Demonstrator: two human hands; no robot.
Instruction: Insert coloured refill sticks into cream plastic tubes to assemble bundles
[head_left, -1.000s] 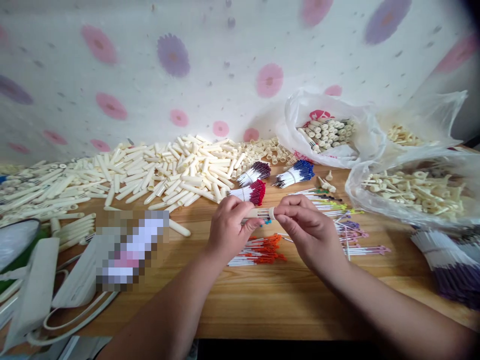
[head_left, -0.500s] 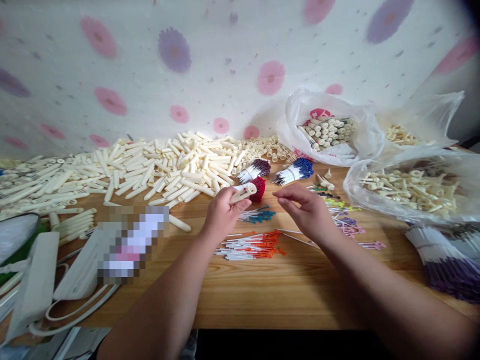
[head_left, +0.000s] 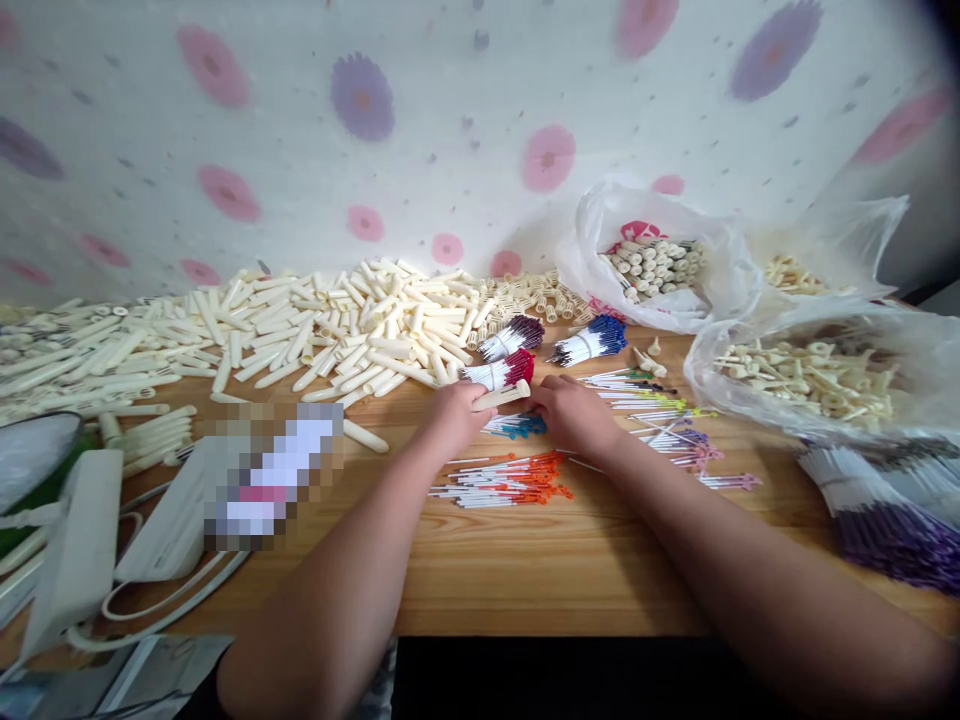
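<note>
Left hand [head_left: 450, 418]: grip clamped on a cream tube [head_left: 501, 398], held above the desk [head_left: 525, 575], roughly midway between front and back edges. Right hand [head_left: 576, 412]: just beside the blue-tipped sticks [head_left: 517, 426]; fingertips mostly hidden, cannot tell if grip is together or apart. Red-tipped bundle [head_left: 496, 373] just beyond the tube, toward the back edge. Orange-tipped sticks [head_left: 517, 482] nearer the front edge. Loose tube heap [head_left: 375, 330] along the back edge.

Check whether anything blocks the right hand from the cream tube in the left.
Nothing visible stands between the right hand and the cream tube; the blue-tipped refills appear just below them in the picture.
</note>
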